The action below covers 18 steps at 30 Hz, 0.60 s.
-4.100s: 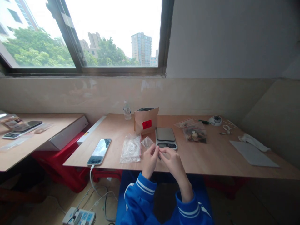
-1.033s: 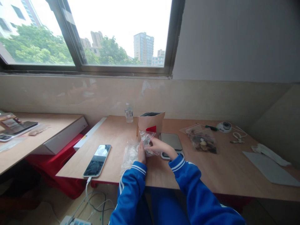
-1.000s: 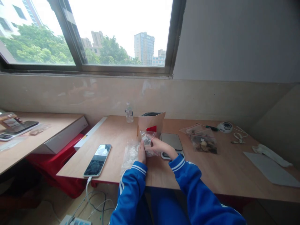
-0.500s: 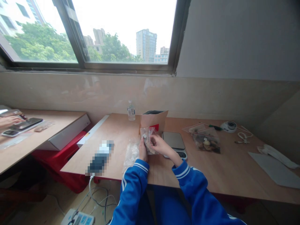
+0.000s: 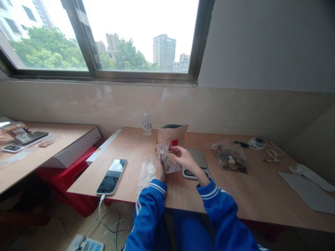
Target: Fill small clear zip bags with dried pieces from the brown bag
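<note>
A person in a blue jacket with white-striped cuffs works at a wooden table [image 5: 235,195] below a window, a small clear plastic bag [image 5: 175,168] held up between two bare hands. The left hand [image 5: 160,169] grips the bag from its left side, fingers closed on the plastic. The right hand [image 5: 183,157] is narrowed, thumb and fingers bent at the bag's upper right edge; whether they pinch the plastic or something inside it, I cannot tell from here.

The bag is raised just in front of a brown paper pouch [image 5: 170,131] and to the left of a kitchen scale [image 5: 201,159]. A heap of clear packaging [image 5: 147,175] lies by the left wrist, a phone [image 5: 111,177] on a charging cable beyond it. To the right lie filled bags [image 5: 232,162].

The step in hand appears to be working at the mouth of the bag. The next move, as I judge it, calls for a steady left grip while the right fingers find a single layer of the thin, slippery film.

Much is hard to read. Glare and folds blur what the bag holds, apart from a small pale square [image 5: 161,152]. The bag covers part of the pouch's red label [image 5: 174,142], and the pouch's inside is too dark to make out. At the neighbouring table, the frame cuts off a co-worker's hand [image 5: 2,137]; a power strip [image 5: 87,244] is cropped below.
</note>
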Each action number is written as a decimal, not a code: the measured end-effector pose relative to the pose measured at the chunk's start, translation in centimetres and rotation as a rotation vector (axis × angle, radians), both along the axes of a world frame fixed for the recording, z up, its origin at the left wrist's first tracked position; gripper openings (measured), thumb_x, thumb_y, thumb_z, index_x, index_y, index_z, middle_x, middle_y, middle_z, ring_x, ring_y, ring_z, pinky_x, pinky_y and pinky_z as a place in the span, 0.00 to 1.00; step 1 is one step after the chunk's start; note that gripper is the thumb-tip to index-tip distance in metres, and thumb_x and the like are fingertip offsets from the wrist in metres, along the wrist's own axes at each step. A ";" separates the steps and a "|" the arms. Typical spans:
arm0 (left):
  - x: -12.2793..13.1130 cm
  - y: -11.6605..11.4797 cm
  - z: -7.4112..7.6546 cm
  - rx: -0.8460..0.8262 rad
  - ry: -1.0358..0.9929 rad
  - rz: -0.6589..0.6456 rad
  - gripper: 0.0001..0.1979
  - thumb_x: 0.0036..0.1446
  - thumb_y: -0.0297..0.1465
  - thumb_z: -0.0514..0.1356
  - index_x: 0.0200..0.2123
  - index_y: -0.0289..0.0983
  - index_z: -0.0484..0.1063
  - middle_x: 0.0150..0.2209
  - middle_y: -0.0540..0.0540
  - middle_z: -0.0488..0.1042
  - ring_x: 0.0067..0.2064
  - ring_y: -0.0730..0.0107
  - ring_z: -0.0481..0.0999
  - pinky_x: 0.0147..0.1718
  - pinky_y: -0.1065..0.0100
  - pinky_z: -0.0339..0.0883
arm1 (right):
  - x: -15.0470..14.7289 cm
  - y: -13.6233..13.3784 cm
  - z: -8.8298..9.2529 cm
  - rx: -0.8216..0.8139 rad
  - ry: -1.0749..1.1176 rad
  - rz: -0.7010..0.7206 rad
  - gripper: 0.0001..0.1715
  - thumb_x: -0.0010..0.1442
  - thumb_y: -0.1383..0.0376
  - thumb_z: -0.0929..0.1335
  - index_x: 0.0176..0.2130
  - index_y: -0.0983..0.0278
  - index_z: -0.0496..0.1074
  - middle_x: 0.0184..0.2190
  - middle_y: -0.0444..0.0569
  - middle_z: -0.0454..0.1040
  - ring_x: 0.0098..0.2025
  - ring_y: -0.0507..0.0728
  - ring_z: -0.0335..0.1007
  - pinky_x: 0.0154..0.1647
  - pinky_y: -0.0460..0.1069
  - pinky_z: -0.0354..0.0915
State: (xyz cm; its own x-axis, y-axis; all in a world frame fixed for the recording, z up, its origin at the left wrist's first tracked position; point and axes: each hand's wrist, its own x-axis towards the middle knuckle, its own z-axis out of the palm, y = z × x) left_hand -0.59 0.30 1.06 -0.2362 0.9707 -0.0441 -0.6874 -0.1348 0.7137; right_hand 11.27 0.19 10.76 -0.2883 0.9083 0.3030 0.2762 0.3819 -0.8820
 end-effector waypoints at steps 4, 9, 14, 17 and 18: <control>0.2 -0.5 1.2 -0.018 -0.083 -0.069 0.24 0.59 0.44 0.52 0.48 0.33 0.73 0.50 0.39 0.74 0.55 0.54 0.70 0.55 0.56 0.63 | -0.4 0.4 -0.3 0.026 0.046 -0.074 0.19 0.52 0.67 0.69 0.46 0.67 0.71 0.45 0.56 0.75 0.44 0.57 0.73 0.47 0.52 0.68; 0.1 -0.4 0.9 -0.005 -0.078 -0.019 0.24 0.57 0.43 0.53 0.48 0.31 0.73 0.50 0.37 0.74 0.55 0.54 0.70 0.56 0.57 0.62 | -1.8 0.7 -1.3 0.006 -0.025 -0.014 0.20 0.53 0.69 0.68 0.48 0.67 0.69 0.47 0.55 0.73 0.47 0.58 0.70 0.50 0.53 0.65; 0.0 0.0 -0.3 0.030 0.013 0.067 0.22 0.59 0.41 0.52 0.51 0.34 0.70 0.52 0.41 0.73 0.56 0.58 0.69 0.58 0.60 0.60 | -3.0 0.5 -1.7 0.064 -0.203 0.077 0.13 0.56 0.68 0.64 0.42 0.65 0.71 0.44 0.52 0.72 0.47 0.59 0.67 0.52 0.54 0.62; 0.0 0.2 -0.7 0.035 0.069 0.081 0.22 0.59 0.41 0.53 0.50 0.33 0.71 0.51 0.40 0.73 0.56 0.59 0.68 0.59 0.60 0.56 | -3.2 0.2 -1.9 0.143 -0.223 0.033 0.16 0.56 0.68 0.64 0.46 0.63 0.69 0.48 0.53 0.69 0.52 0.60 0.62 0.56 0.55 0.57; 0.0 0.2 -0.7 0.033 0.073 0.077 0.22 0.59 0.41 0.53 0.50 0.32 0.71 0.51 0.39 0.73 0.56 0.59 0.68 0.60 0.60 0.56 | -3.2 0.2 -2.0 0.154 -0.215 0.049 0.18 0.56 0.68 0.64 0.48 0.63 0.68 0.48 0.53 0.68 0.52 0.60 0.62 0.57 0.55 0.56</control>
